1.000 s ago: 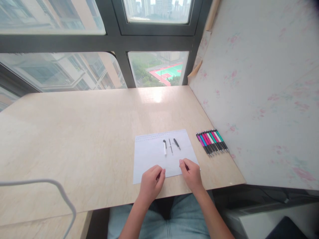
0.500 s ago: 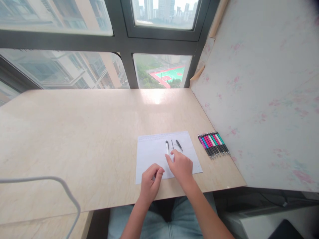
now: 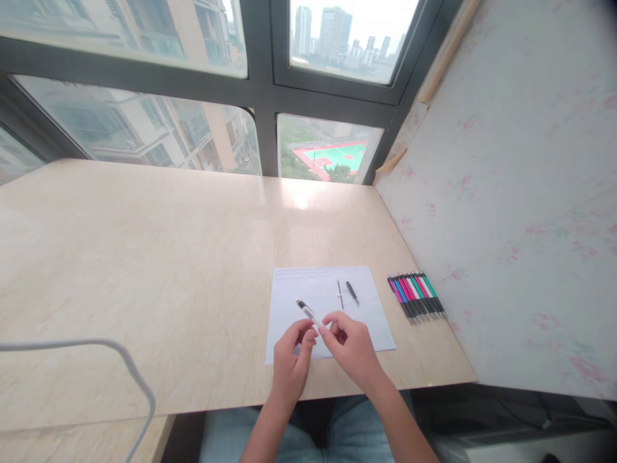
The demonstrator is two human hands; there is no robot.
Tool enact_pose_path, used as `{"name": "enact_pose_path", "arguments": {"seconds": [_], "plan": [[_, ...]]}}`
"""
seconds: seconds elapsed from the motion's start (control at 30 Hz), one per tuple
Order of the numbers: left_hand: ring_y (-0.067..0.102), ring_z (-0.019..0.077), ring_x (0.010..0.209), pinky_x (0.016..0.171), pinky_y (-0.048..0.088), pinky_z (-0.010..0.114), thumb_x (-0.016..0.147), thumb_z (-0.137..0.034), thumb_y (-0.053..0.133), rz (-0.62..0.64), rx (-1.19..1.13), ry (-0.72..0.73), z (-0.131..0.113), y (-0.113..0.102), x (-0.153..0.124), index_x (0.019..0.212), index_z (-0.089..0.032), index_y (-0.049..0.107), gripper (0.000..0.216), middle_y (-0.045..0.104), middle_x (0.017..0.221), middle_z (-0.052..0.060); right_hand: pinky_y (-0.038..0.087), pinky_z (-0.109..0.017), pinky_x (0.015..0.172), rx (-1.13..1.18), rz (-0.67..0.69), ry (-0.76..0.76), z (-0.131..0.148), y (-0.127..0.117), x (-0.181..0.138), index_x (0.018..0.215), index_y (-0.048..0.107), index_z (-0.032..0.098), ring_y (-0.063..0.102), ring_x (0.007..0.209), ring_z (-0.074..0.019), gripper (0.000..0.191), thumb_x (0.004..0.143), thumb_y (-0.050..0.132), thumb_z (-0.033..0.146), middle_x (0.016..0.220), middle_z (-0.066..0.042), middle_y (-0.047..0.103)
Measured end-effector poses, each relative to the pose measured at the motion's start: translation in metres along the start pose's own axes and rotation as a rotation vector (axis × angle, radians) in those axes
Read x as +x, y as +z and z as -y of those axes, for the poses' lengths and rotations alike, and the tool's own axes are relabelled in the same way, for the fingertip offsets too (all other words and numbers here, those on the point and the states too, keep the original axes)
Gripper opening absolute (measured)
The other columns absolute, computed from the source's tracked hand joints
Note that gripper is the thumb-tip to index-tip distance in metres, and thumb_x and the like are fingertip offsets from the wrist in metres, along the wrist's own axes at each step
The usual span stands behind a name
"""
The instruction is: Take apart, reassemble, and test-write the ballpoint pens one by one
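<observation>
My right hand (image 3: 354, 347) pinches a white pen barrel (image 3: 308, 310) with a black clip end, tilted to the upper left above the paper. Close beside its lower part is my left hand (image 3: 292, 360), fingers curled and thumb near the fingertips; whatever it may hold is too small to make out. Farther up the sheet of paper (image 3: 284, 308) lie a thin dark pen refill (image 3: 340, 296) and a black pen grip section (image 3: 352, 292) with a pointed tip. A tiny pale piece lies by the refill. Faint handwriting runs along the sheet's top edge.
A row of several colourful pens (image 3: 417, 296) lies right of the paper, close to the papered wall (image 3: 506, 225). A grey cable (image 3: 125, 360) loops over the desk (image 3: 144, 257) at the left. Windows stand behind the desk.
My right hand has taken the white pen barrel off the paper and brought it back to my left hand. The view has tilted slightly.
</observation>
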State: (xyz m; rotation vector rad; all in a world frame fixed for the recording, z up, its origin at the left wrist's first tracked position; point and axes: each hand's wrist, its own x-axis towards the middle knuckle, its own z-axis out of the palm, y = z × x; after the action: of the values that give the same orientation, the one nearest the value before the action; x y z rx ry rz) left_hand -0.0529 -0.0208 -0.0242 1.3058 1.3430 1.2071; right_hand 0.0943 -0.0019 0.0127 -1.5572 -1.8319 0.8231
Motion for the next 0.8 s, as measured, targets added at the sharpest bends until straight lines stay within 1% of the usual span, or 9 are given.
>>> {"name": "enact_pose_path", "arguments": {"seconds": [0.07, 0.17, 0.23, 0.33, 0.43, 0.5, 0.6, 0.7, 0.8], "plan": [[0.060, 0.0185, 0.069, 0.065, 0.045, 0.028, 0.088, -0.040, 0.057, -0.020, -0.023, -0.034, -0.001, 0.001, -0.001, 0.091, -0.019, 0.065, 0.023, 0.066, 0.073, 0.003, 0.036, -0.021, 0.052, 0.009, 0.022, -0.068, 0.002, -0.008, -0.008, 0.089, 0.063, 0.020, 0.047, 0.050, -0.0104, 0.016, 0.089, 0.054, 0.033, 0.056, 0.005, 0.052], [0.056, 0.0164, 0.065, 0.062, 0.044, 0.027, 0.085, -0.042, 0.062, -0.038, -0.119, -0.111, -0.009, 0.006, -0.004, 0.080, -0.019, 0.063, 0.024, 0.063, 0.068, 0.001, 0.036, -0.022, 0.057, -0.099, 0.033, -0.127, 0.002, -0.021, -0.012, 0.089, 0.064, 0.020, 0.048, 0.054, -0.0108, 0.013, 0.089, 0.056, 0.031, 0.058, 0.004, 0.053], [0.055, 0.0154, 0.063, 0.062, 0.044, 0.026, 0.085, -0.044, 0.061, -0.042, -0.237, -0.178, -0.015, 0.013, -0.005, 0.082, -0.018, 0.063, 0.026, 0.062, 0.067, 0.001, 0.036, -0.022, 0.057, -0.133, 0.077, -0.143, 0.001, -0.029, -0.011, 0.089, 0.064, 0.021, 0.048, 0.054, -0.0106, 0.012, 0.090, 0.056, 0.030, 0.059, 0.005, 0.054], [0.056, 0.0145, 0.062, 0.062, 0.045, 0.026, 0.085, -0.045, 0.061, -0.053, -0.404, -0.270, -0.018, 0.022, -0.007, 0.092, -0.017, 0.064, 0.029, 0.062, 0.066, 0.000, 0.036, -0.022, 0.057, -0.169, 0.124, -0.146, -0.002, -0.040, -0.010, 0.090, 0.064, 0.021, 0.049, 0.055, -0.0110, 0.013, 0.090, 0.056, 0.031, 0.059, 0.004, 0.055], [0.055, 0.0138, 0.062, 0.061, 0.045, 0.026, 0.082, -0.046, 0.064, -0.091, -0.507, -0.330, -0.013, 0.026, -0.005, 0.088, -0.016, 0.064, 0.030, 0.062, 0.066, 0.001, 0.039, -0.022, 0.059, -0.162, 0.192, -0.128, -0.006, -0.047, -0.006, 0.096, 0.066, 0.021, 0.051, 0.056, -0.0115, 0.019, 0.092, 0.054, 0.036, 0.063, 0.003, 0.060], [0.055, 0.0138, 0.061, 0.060, 0.044, 0.025, 0.082, -0.046, 0.065, -0.088, -0.548, -0.337, -0.008, 0.026, -0.004, 0.086, -0.016, 0.063, 0.031, 0.061, 0.065, 0.001, 0.041, -0.022, 0.060, -0.205, 0.204, -0.086, -0.011, -0.049, 0.002, 0.097, 0.067, 0.022, 0.055, 0.058, -0.0122, 0.022, 0.093, 0.051, 0.037, 0.066, 0.002, 0.064], [0.055, 0.0142, 0.060, 0.059, 0.043, 0.026, 0.083, -0.045, 0.064, -0.010, -0.561, -0.303, -0.001, 0.024, -0.002, 0.087, -0.015, 0.063, 0.030, 0.062, 0.066, 0.002, 0.043, -0.025, 0.068, -0.468, 0.113, 0.012, -0.020, -0.048, 0.022, 0.102, 0.068, 0.022, 0.064, 0.073, -0.0167, 0.023, 0.094, 0.048, 0.030, 0.081, -0.003, 0.072], [0.055, 0.0144, 0.060, 0.060, 0.044, 0.027, 0.084, -0.043, 0.063, 0.061, -0.564, -0.276, 0.003, 0.023, -0.003, 0.089, -0.015, 0.063, 0.028, 0.063, 0.066, 0.002, 0.043, -0.026, 0.073, -0.665, 0.190, 0.079, -0.026, -0.045, 0.044, 0.114, 0.066, 0.024, 0.067, 0.089, -0.0194, 0.028, 0.094, 0.047, 0.025, 0.098, -0.005, 0.074], [0.055, 0.0145, 0.061, 0.059, 0.044, 0.027, 0.085, -0.042, 0.062, 0.084, -0.587, -0.275, 0.005, 0.023, -0.004, 0.088, -0.015, 0.063, 0.028, 0.064, 0.069, 0.004, 0.043, -0.026, 0.076, -0.761, 0.272, 0.098, -0.028, -0.040, 0.057, 0.120, 0.063, 0.026, 0.067, 0.096, -0.0196, 0.030, 0.095, 0.047, 0.026, 0.107, -0.006, 0.072]]}}
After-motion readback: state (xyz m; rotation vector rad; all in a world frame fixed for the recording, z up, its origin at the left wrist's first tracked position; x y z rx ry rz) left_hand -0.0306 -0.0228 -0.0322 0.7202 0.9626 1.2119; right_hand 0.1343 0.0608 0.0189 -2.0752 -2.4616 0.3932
